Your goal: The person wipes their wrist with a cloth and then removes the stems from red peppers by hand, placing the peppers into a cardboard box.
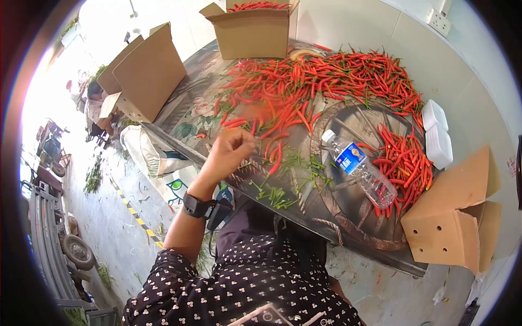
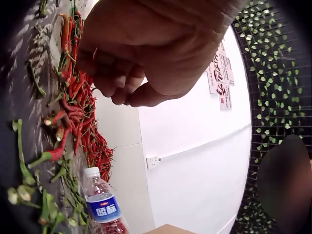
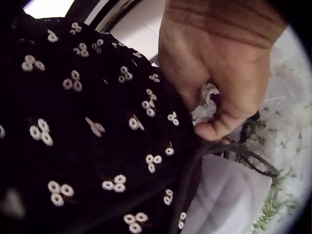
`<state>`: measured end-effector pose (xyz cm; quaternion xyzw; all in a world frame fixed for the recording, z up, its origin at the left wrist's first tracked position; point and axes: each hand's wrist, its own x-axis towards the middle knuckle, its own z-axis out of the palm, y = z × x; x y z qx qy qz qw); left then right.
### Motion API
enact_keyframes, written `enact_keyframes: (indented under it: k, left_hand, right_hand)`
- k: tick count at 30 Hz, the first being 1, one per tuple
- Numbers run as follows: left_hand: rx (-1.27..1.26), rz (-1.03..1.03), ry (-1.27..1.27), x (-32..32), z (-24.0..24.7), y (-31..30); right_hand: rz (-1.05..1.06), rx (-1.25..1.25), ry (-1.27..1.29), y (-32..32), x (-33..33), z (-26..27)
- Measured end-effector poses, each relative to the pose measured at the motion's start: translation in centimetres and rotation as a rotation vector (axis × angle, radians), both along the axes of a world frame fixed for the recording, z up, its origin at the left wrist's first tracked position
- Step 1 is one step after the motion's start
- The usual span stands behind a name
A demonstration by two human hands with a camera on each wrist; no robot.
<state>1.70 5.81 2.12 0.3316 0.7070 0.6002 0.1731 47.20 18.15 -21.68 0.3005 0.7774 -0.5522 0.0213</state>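
My left hand point(image 1: 234, 151) is raised over the near edge of the table point(image 1: 356, 245), a black watch point(image 1: 197, 206) on its wrist. Its fingers point(image 2: 117, 83) are curled tight, and I see nothing plainly held in them. Just beyond it lies a broad heap of red chilies point(image 1: 326, 76) point(image 2: 80, 105). Plucked green stems point(image 1: 277, 195) point(image 2: 22, 183) are scattered on the table below the hand. My right hand point(image 3: 219, 83) is out of the head view. It hangs low beside my dark dotted top point(image 3: 87, 146), thumb bent, its fingers hidden behind the cloth.
A plastic water bottle point(image 1: 361, 174) point(image 2: 102, 207) lies on the table beside a second chili pile point(image 1: 405, 163). Cardboard boxes stand at the back point(image 1: 253, 32), the left point(image 1: 147, 73) and the right front point(image 1: 451, 217). White foam trays point(image 1: 437, 133) sit by the wall. A person point(image 1: 95, 106) sits far left.
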Motion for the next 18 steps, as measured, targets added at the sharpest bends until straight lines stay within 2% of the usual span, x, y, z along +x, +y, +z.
enact_keyframes:
  k: [1,3,4,5,6,7,8,9,10,12,13,15,16,18]
  left_hand:
    - [0.007,0.007,-0.003,0.0,-0.2,0.1]
    - [-0.129,-0.11,0.291,0.0,-0.8,0.3]
    - [-0.262,-0.112,0.298,0.4,-0.7,0.3]
    - [-0.261,-0.109,0.29,0.8,-1.0,0.5]
    - [-0.327,-0.141,0.4,1.1,-1.4,0.7]
    - [-0.393,-0.175,0.512,1.4,-1.6,0.9]
    - [-0.416,-0.171,0.647,1.6,-1.8,1.0]
    - [-0.413,-0.173,0.644,1.9,-2.0,1.1]
    - [-0.399,-0.14,0.665,2.1,-2.2,1.1]
    - [-0.375,-0.113,0.665,2.3,-2.2,1.0]
    - [-0.373,-0.113,0.664,2.2,-2.3,0.9]
    - [-0.355,-0.113,0.71,2.0,-2.7,0.8]
    - [-0.353,-0.115,0.709,1.9,-2.8,0.8]
    - [-0.336,-0.119,0.734,1.8,-3.0,0.7]
  right_hand:
    - [0.007,0.007,-0.003,0.6,-1.0,3.0]
    - [-0.038,-0.268,-0.267,1.5,-2.9,7.4]
    - [-0.033,-0.265,-0.274,1.7,-3.4,7.9]
    - [0.03,-0.264,-0.29,1.8,-3.8,8.4]
    - [0.091,-0.265,-0.304,1.8,-3.9,8.6]
    - [0.089,-0.264,-0.308,1.7,-4.0,8.1]
    - [0.149,-0.133,-0.159,1.7,-4.2,7.0]
    - [0.209,-0.001,-0.011,1.7,-4.4,5.6]
    - [0.207,0.0,-0.016,1.8,-4.5,4.0]
    - [0.224,0.436,0.172,1.8,-4.9,0.9]
    - [0.224,0.437,0.171,1.7,-5.9,0.3]
    - [-0.221,0.031,-0.209,1.3,-8.6,0.2]
    - [-0.223,0.033,-0.21,1.4,-8.7,0.5]
    - [0.066,0.298,0.164,1.7,-8.1,1.1]
